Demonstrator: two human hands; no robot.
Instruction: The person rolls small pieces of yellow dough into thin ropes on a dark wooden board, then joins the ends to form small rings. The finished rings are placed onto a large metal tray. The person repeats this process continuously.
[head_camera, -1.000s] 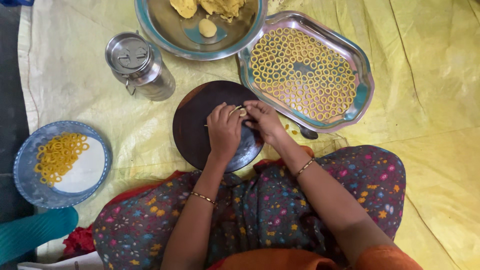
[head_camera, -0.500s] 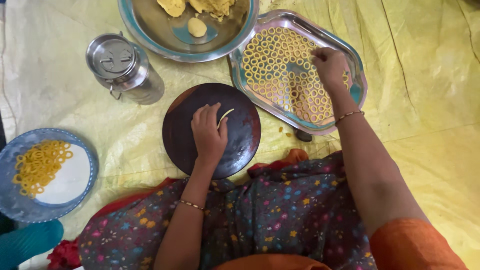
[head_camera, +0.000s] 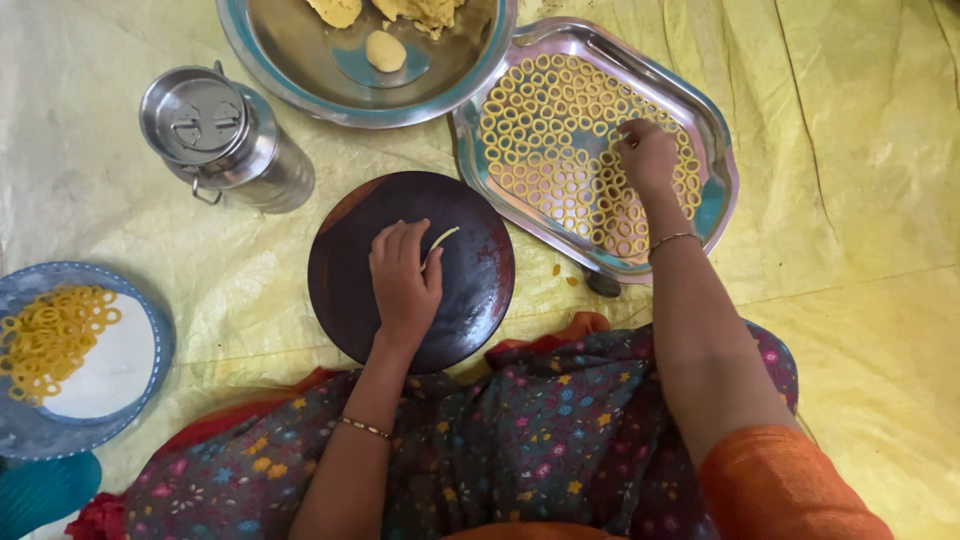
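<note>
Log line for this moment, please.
left hand: on dough strip, round board | right hand: over rings in tray | bowl, can beyond

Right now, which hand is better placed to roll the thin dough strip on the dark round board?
Left, likely. The left hand lies flat on the dark round board, its fingers beside the dough strip. The right hand is stretched over the steel tray among the dough rings.

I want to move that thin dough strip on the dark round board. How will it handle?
The dough strip curves limply beside the left hand, so it is probably soft and floppy. Being so thin, it likely weighs little and may tear or stretch if pulled.
</note>
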